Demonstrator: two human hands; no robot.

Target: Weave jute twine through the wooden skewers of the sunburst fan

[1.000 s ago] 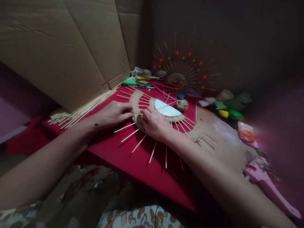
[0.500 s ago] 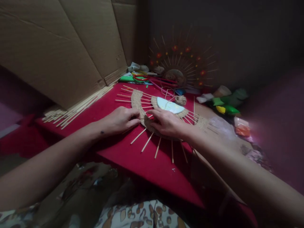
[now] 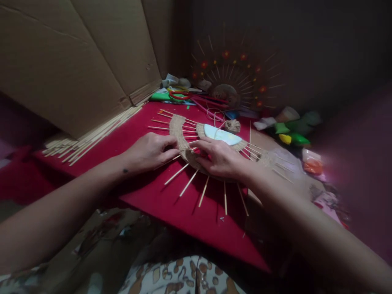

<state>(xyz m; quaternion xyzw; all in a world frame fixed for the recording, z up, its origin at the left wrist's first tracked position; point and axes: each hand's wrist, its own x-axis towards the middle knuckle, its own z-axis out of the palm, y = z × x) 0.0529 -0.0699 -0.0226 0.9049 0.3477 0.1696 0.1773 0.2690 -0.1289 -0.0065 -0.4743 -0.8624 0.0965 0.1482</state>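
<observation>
A half-round woven piece (image 3: pixel 177 130) of twine and thin sticks lies on the red cloth, its sticks fanning outward. Its flat centre is a pale blue half disc (image 3: pixel 221 135). My left hand (image 3: pixel 156 152) pinches a stick at the outer left side of the woven band. Over the band, my right hand (image 3: pixel 216 157) has its fingers bent against the weave, pinching at something too small to make out, perhaps twine. Just behind the half disc sits a ball of twine (image 3: pixel 232 126), with a loose strand looping beside it.
Loose sticks (image 3: pixel 88 143) lie along a big cardboard sheet (image 3: pixel 92 53) at the left. Red-handled scissors (image 3: pixel 179 95) and a green roll are at the back. A second stick fan with red flowers (image 3: pixel 226 54) stands behind. Coloured packets (image 3: pixel 298 139) lie at the right.
The woven piece is tilted slightly, its front sticks reaching lower in view. Both hands keep nearly the same places on it. The camera view has shifted a little.
</observation>
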